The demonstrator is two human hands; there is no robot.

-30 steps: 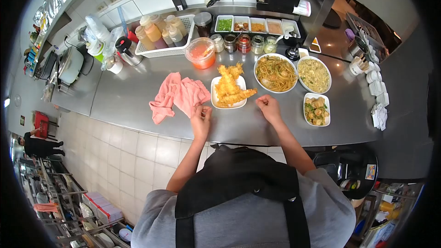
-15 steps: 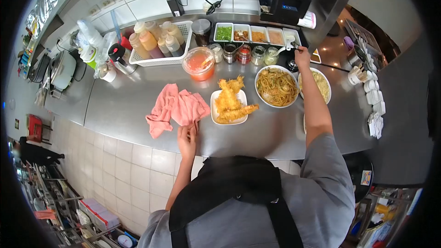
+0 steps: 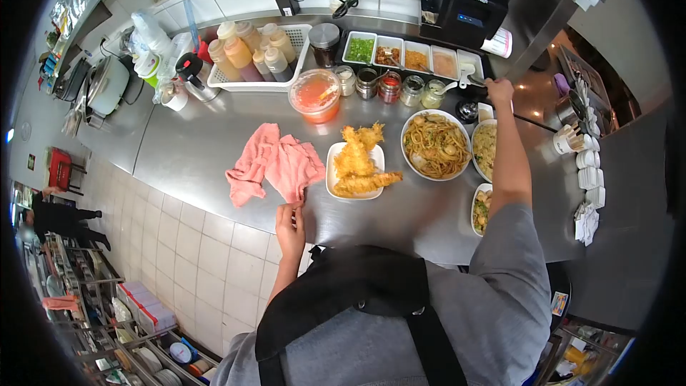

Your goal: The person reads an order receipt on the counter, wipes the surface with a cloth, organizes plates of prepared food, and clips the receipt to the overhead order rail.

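Note:
My right hand (image 3: 500,91) reaches to the right end of the topping tray, its fingers closed around something too small to make out. Close to it are a white spoon (image 3: 466,74) and a dark-lidded jar (image 3: 466,111). My left hand (image 3: 289,229) rests at the counter's front edge, fingers loosely bent, just below a crumpled pink towel (image 3: 275,161). Right of the towel, a square white dish (image 3: 334,182) holds fried tempura pieces (image 3: 355,161). A bowl of stir-fried noodles (image 3: 434,146) stands farther right. Beside my right forearm are a plate of fried rice (image 3: 484,149) and a smaller dish of food (image 3: 481,211).
Along the back stand a white basket (image 3: 304,46) of sauce bottles, a tub of orange-red liquid (image 3: 314,96), several small jars (image 3: 389,88) and toppings such as chopped green onion (image 3: 360,48). A black printer (image 3: 463,3) sits behind. A person in dark clothes (image 3: 61,218) is far left.
My view has shifted slightly, revealing more of the small dish beside my right arm. My right hand has moved a little right, away from the white spoon. My left hand stays by the towel.

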